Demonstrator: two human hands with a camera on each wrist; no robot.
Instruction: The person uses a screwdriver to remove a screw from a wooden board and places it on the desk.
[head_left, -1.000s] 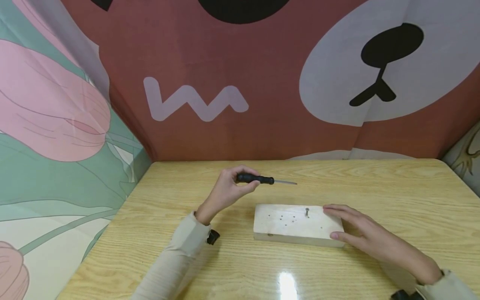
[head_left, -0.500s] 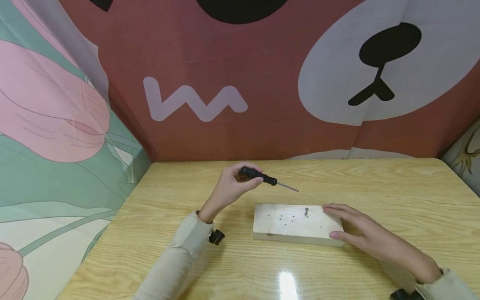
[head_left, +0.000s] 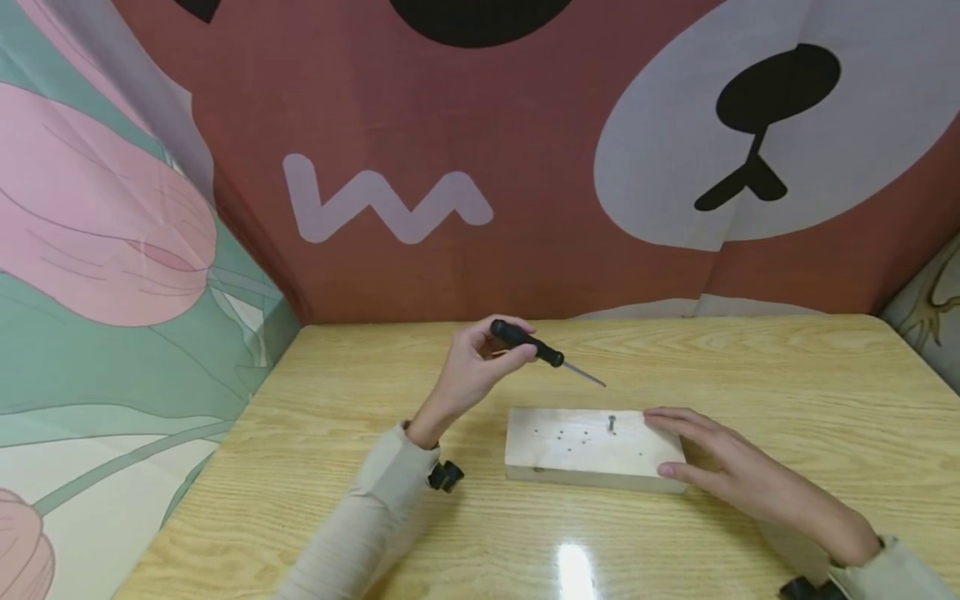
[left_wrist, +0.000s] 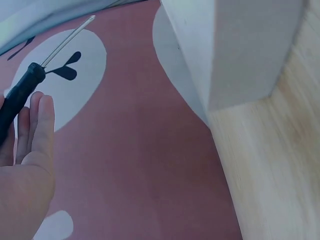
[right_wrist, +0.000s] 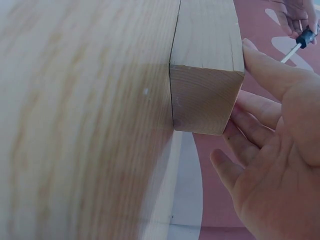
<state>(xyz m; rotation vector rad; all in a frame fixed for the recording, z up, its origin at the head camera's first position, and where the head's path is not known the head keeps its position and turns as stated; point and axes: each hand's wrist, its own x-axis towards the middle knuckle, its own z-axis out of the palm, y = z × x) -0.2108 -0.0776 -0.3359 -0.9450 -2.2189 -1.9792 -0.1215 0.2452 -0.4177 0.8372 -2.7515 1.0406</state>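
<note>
My left hand holds a screwdriver by its black handle, raised to the left of and behind a pale wooden block. Its thin metal shaft slopes down to the right, the tip in the air beyond the block. A screw stands upright in the block's top, near the far edge, and several small holes dot the surface. At the block's right end, my right hand grips it, thumb at the near edge and fingers at the far edge. The right wrist view shows the block's end face beside the fingers.
The block lies on a wood-grain table. Behind the table hangs a reddish-brown printed cloth, and a floral cloth hangs at the left. Black devices are strapped at both wrists.
My left hand has moved slightly right and up, and the screwdriver has tilted from nearly level to tip-down. The right hand and the block have stayed in place.
</note>
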